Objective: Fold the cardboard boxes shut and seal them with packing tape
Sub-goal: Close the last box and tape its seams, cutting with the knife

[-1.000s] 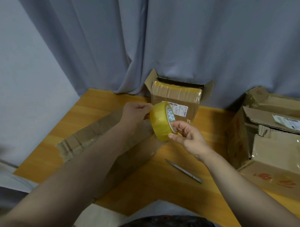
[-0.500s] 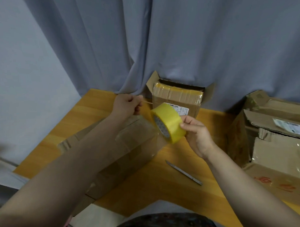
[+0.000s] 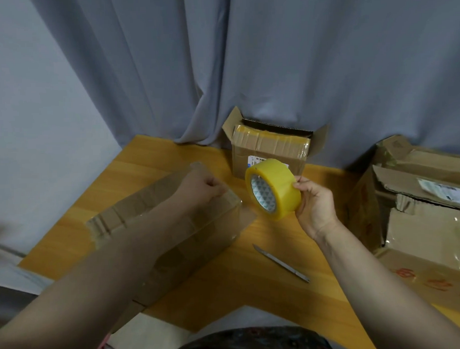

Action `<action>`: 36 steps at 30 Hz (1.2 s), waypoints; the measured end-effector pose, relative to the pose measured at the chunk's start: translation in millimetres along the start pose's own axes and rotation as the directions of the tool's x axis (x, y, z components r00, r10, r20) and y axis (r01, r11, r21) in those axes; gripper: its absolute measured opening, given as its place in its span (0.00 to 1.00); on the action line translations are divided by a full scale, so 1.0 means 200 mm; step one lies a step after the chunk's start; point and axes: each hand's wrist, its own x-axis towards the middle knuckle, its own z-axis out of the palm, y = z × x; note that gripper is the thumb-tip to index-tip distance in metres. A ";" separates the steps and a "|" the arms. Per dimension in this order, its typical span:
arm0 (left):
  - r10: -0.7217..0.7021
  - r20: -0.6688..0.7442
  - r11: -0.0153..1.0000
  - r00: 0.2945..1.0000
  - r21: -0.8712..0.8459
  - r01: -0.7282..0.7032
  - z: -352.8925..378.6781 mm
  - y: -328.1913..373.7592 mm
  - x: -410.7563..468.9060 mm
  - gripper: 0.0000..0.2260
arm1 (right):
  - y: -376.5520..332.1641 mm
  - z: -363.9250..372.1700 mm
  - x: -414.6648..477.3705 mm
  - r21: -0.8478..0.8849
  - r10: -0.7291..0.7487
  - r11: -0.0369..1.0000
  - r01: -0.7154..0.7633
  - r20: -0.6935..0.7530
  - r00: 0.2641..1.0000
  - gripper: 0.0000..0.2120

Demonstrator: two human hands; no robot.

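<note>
Right hand [image 3: 316, 200] grips the yellow tape roll [image 3: 273, 188] just right of the folded box [image 3: 173, 228], left hand [image 3: 203, 188] curled atop it, apparently pinching the free end; pull taut, centred along the seam.

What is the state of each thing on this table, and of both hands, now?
tape roll: held off the table by the right hand
left hand: fingers curled, above the near box
near box: top closed
back box: flaps open
right box: flaps loose, unsealed
cutter: lying untouched on the table
</note>
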 end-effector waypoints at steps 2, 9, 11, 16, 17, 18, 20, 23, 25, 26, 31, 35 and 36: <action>0.038 -0.054 0.987 0.998 0.160 -0.029 0.03 -0.04 0.00 0.11 | 0.01 0.00 0.00 -0.017 0.001 1.000 -0.002 -0.004 1.000 0.09; 0.683 -0.197 0.575 0.703 0.738 -0.352 0.13 -0.22 0.01 0.01 | 0.04 0.01 -0.01 -0.064 0.029 0.998 -0.030 -0.010 1.000 0.09; 0.651 -0.046 0.528 0.758 0.745 -0.408 0.18 -0.27 -0.02 0.02 | 0.04 0.02 -0.01 -0.071 0.033 0.997 -0.034 -0.019 0.999 0.08; 0.678 0.036 0.456 0.734 0.763 -0.458 0.19 -0.23 -0.10 0.17 | 0.04 0.02 -0.01 -0.077 0.042 0.996 -0.044 -0.024 0.999 0.09; 0.680 0.002 0.474 0.734 0.762 -0.441 0.19 -0.22 -0.11 0.18 | 0.04 0.02 0.00 -0.074 0.044 0.996 -0.046 -0.026 0.999 0.09; 0.643 -0.016 0.506 0.766 0.759 -0.409 0.20 -0.20 -0.13 0.16 | 0.04 0.03 0.00 -0.069 0.048 0.996 -0.050 -0.026 0.998 0.08; 0.527 -0.054 0.605 0.848 0.726 -0.329 0.23 -0.15 -0.18 0.13 | 0.04 0.03 0.00 -0.045 0.054 0.997 -0.055 -0.038 0.998 0.04; 0.327 -0.079 0.733 0.942 0.651 -0.200 0.22 -0.09 -0.17 0.17 | 0.04 0.04 -0.01 0.027 0.073 0.997 -0.072 -0.033 0.997 0.06; 0.225 -0.141 0.845 0.964 0.521 -0.121 0.16 -0.05 -0.14 0.14 | 0.04 0.04 -0.02 0.032 0.068 0.997 -0.068 0.016 0.998 0.03; 0.191 -0.162 0.878 0.968 0.469 -0.094 0.12 -0.02 -0.12 0.13 | 0.03 0.04 -0.02 0.008 0.059 0.998 -0.059 0.052 0.997 0.06; 0.025 -0.100 0.970 0.995 -0.238 -0.048 0.12 0.16 -0.13 0.10 | 0.01 0.04 -0.04 -0.064 0.018 0.998 -0.007 0.180 0.983 0.14; 0.076 0.010 0.894 0.997 -0.443 -0.064 0.20 0.25 -0.15 0.17 | 0.00 0.07 -0.06 -0.071 -0.016 0.997 0.036 0.256 0.966 0.29; 0.070 -0.018 0.899 0.997 -0.432 -0.071 0.22 0.25 -0.15 0.22 | -0.01 0.08 -0.07 -0.093 -0.034 0.994 0.059 0.251 0.967 0.30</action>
